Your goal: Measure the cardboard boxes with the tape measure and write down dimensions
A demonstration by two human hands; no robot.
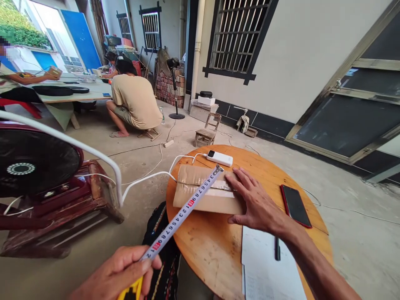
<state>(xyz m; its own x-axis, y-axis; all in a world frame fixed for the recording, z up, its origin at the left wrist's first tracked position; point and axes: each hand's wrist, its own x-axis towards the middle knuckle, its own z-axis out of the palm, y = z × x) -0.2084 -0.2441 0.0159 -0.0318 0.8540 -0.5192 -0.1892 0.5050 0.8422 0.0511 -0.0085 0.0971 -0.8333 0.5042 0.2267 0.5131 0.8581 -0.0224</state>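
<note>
My left hand [125,266] grips a yellow and black tape measure [133,289], thumb and finger on its drawn-out blade [178,218]. That blade slants up and across a brown cardboard box [190,175], its metal hook above the box's far side; whether it touches the cardboard I cannot tell. My right hand [250,196] rests with spread fingers on the right end of the box. Clear packing tape runs along the box's top. The box lies on a round wooden table [206,250].
A white power bank [219,158] with a cable lies behind the box. On the right are a phone [296,206], white paper [268,266] and a black pen [277,248]. A dark red fan [40,171] stands at left. Several people sit around a far table [90,93].
</note>
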